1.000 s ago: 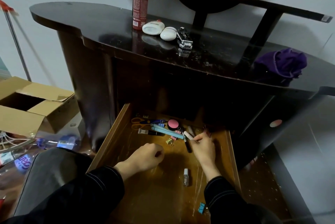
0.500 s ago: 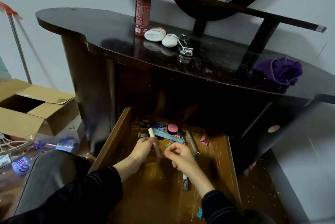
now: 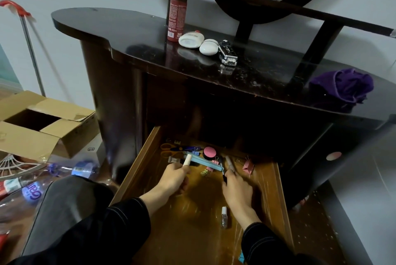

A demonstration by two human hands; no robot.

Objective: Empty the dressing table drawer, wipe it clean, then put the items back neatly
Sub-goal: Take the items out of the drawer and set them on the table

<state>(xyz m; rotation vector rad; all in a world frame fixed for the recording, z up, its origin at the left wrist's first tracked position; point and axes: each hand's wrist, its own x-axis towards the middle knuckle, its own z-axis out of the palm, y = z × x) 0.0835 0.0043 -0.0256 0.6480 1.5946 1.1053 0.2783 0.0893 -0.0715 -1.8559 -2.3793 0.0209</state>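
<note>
The wooden drawer [image 3: 137,170] of the dark dressing table [image 3: 128,35] is pulled out. My left hand [image 3: 173,179] grips a small white-capped tube [image 3: 187,159] that sticks up from the fist. My right hand [image 3: 237,192] reaches to the back of the drawer and pinches a grey pen [image 3: 229,163]. Behind the hands lie a blue flat case [image 3: 205,163], a pink round compact [image 3: 209,152], orange-handled scissors [image 3: 171,148], several binder clips and a pink clip [image 3: 248,166]. A small clear bottle [image 3: 224,216] lies by my right wrist.
On the tabletop stand a red bottle [image 3: 176,14], two white containers [image 3: 191,39], a black and silver trimmer [image 3: 227,54] and a purple cloth [image 3: 342,85]. An open cardboard box [image 3: 40,127] and plastic bottles [image 3: 32,189] lie on the floor at left.
The white-capped tube passed from my right hand to my left hand. My right hand then moved back to the right and took hold of the grey pen.
</note>
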